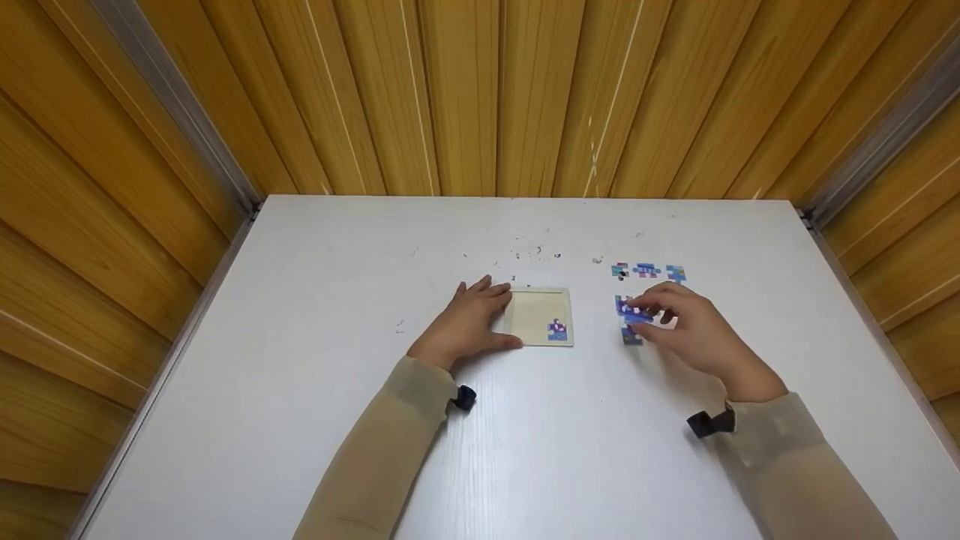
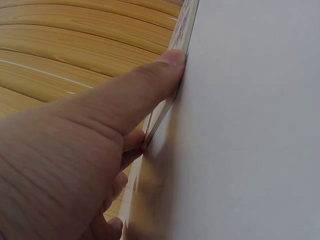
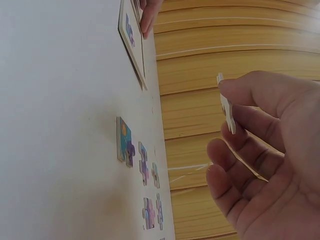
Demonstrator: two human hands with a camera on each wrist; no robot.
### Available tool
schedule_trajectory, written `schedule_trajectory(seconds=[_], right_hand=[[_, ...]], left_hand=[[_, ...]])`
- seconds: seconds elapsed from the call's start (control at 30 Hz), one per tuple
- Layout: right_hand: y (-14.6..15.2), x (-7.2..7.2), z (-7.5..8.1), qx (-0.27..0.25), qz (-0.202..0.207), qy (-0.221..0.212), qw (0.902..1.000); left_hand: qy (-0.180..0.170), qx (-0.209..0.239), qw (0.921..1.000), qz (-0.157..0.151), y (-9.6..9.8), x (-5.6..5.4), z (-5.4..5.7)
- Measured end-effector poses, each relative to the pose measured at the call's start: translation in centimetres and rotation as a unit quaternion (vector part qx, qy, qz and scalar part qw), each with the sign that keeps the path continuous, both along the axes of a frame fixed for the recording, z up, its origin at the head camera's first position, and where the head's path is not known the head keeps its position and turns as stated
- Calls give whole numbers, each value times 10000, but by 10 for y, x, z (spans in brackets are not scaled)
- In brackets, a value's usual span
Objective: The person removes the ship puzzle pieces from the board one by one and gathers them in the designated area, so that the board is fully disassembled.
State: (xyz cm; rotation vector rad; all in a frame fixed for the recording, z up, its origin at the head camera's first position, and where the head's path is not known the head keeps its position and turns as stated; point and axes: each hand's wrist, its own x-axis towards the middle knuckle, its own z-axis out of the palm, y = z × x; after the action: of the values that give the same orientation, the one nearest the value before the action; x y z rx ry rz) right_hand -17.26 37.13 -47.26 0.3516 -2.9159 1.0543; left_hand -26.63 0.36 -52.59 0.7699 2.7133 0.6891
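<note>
A shallow square puzzle tray [image 1: 536, 319] lies flat on the white table, with one jigsaw piece [image 1: 557, 331] in its near right corner. My left hand [image 1: 472, 322] holds the tray's left side, thumb at the near edge and fingers at the far left corner. In the left wrist view the thumb [image 2: 150, 82] presses along the tray's rim. Right of the tray, my right hand [image 1: 686, 326] pinches a thin jigsaw piece [image 3: 226, 105] between thumb and fingers, raised off the table. Beneath it lie loose pieces, one with teal and orange print [image 3: 123, 140].
A row of three jigsaw pieces [image 1: 646, 271] lies farther back on the right. Small dark marks [image 1: 536, 250] dot the table [image 1: 337, 270] behind the tray. Yellow wood-look panels [image 1: 495, 97] stand along the back and both sides.
</note>
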Motion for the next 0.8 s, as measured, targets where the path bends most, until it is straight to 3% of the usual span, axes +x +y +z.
schedule_trajectory(seconds=[0.33, 0.8], right_hand=[[13, -4, -9, -47, 142, -343, 9993], [42, -5, -8, 404, -43, -738, 9964]], left_hand=[[-31, 10, 10000, -40, -1, -1, 1], [-68, -23, 10000, 22, -1, 0, 1]])
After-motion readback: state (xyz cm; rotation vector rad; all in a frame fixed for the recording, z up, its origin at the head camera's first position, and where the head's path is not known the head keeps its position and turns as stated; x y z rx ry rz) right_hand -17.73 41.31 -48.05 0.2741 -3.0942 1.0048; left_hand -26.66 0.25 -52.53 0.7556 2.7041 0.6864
